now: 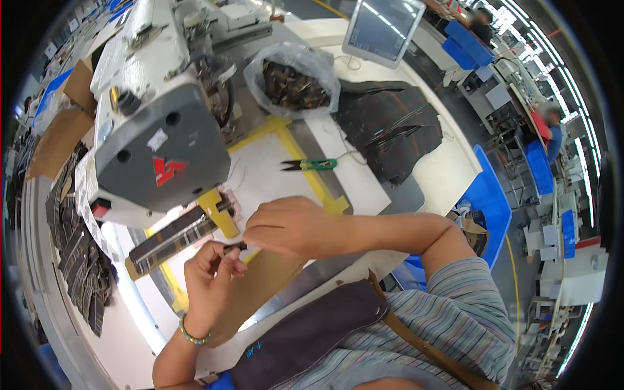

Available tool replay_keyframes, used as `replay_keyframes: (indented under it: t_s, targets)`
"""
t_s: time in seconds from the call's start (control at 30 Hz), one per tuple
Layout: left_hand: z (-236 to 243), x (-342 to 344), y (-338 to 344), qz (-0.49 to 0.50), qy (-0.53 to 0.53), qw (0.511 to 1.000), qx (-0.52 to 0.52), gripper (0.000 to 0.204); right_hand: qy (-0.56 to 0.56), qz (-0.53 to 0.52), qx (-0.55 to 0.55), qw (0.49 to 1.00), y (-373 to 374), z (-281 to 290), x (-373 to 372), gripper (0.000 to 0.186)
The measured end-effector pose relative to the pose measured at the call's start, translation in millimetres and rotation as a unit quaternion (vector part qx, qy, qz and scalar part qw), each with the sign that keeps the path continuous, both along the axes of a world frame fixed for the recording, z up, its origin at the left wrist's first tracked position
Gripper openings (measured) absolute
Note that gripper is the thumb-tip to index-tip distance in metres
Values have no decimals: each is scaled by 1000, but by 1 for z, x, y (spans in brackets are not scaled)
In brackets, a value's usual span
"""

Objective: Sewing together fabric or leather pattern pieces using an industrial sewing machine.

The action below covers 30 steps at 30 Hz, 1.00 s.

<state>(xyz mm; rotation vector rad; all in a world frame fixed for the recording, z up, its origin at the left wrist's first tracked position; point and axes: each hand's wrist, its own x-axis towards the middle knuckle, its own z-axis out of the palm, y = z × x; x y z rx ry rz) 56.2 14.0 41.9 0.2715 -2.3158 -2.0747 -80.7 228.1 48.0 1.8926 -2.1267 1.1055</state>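
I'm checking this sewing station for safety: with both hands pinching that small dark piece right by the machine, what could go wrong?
1. Both the left hand and right hand hold the small dark piece close beside the sewing machine; fingers could stray under its head.
2. The green thread snips lie loose on the table just beyond the right hand, and a sweeping arm might catch them.

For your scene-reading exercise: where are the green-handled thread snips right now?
In the head view, the green-handled thread snips lie on the white table, beyond the right hand, between the sewing machine and the dark fabric pile.
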Motion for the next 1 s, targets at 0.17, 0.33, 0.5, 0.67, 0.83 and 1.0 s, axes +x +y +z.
replay_keyframes:
  t_s: [0.17, 0.33, 0.5, 0.67, 0.83, 1.0]
  targets:
    - [-1, 2, -5, -49, -109, 977, 176, 25, 168, 47, -35, 984, 8, 11, 7, 32]
    - [-2, 7, -1, -112, -191, 939, 264, 27, 222, 71, -92, 968, 8, -18, 10, 30]
    - [-3, 4, -16, -148, -169, 964, 145, 24, 184, 84, -46, 978, 2, -18, -11, 23]
    - [-10, -19, -39, -52, 176, 894, -409, 14, 216, -29, 16, 976, -13, -34, -50, 19]
    - [-37, -35, -50, 5, 316, 787, -530, 23, 287, -30, -50, 956, -54, -36, -57, 15]
    - [-41, -34, -53, -4, 312, 791, -526, 25, 296, -13, -29, 955, -60, -64, -64, 14]
